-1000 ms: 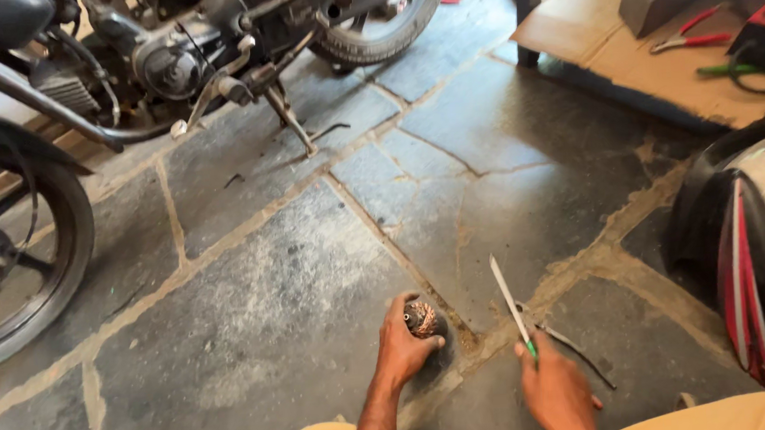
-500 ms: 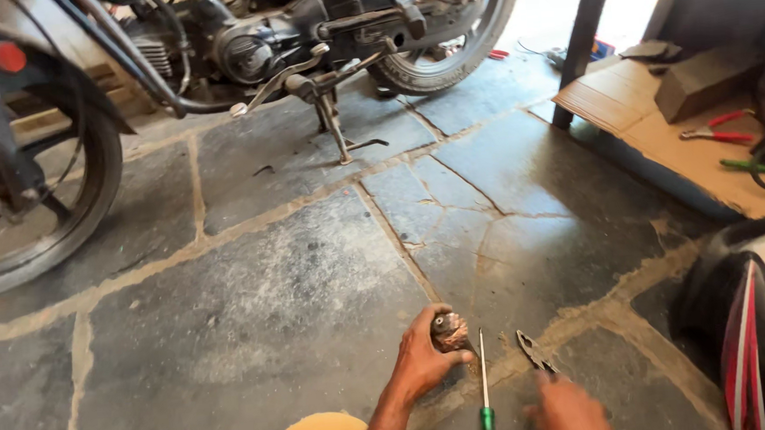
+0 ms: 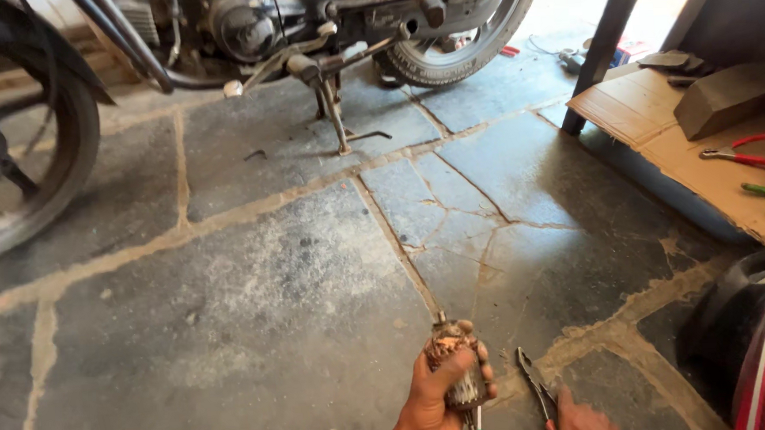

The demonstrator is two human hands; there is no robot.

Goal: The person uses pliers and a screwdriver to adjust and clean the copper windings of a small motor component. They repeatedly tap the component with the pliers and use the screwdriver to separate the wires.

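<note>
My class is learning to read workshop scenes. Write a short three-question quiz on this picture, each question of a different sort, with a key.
1. True or false: the left hand holds a small cylindrical motor part wound with copper.
2. Multiple choice: the right hand rests on what? A) a hammer B) pliers lying on the stone floor C) a wheel
3. Fill in: the red-handled pliers lie on a sheet of ____.

Key
1. True.
2. B.
3. Cardboard, at the right, far from both hands; the motorcycle stands at the top.
</note>
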